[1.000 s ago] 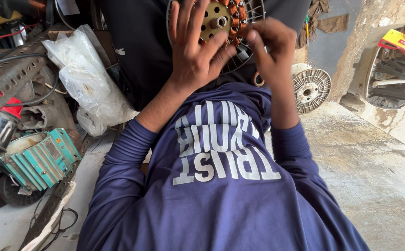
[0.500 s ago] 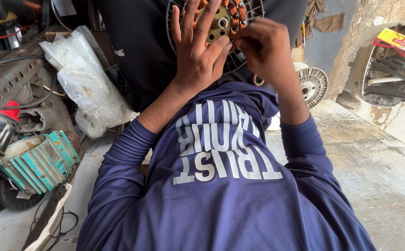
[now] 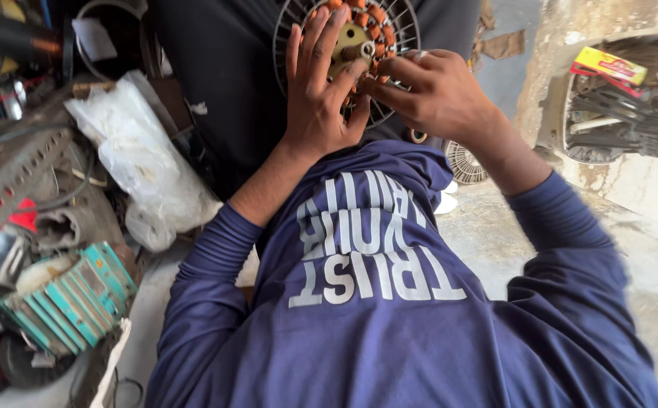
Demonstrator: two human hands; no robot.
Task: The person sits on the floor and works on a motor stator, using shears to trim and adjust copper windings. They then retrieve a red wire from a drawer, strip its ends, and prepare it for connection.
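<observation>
Head view: left hand (image 3: 315,98) lies spread flat, steadying the fan motor stator (image 3: 355,38), while right hand (image 3: 429,94) at three o'clock pinches its copper windings (image 3: 378,17), best worked gently, one coil at a time.

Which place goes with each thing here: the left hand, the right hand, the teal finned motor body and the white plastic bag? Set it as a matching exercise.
Things:
1. left hand
2. right hand
3. teal finned motor body
4. white plastic bag

Places:
a. lower left, among the scrap parts
b. spread flat on the wound stator
c. fingertips at the stator's right edge
d. left of the left forearm

Pairs: 1-b, 2-c, 3-a, 4-d
</observation>
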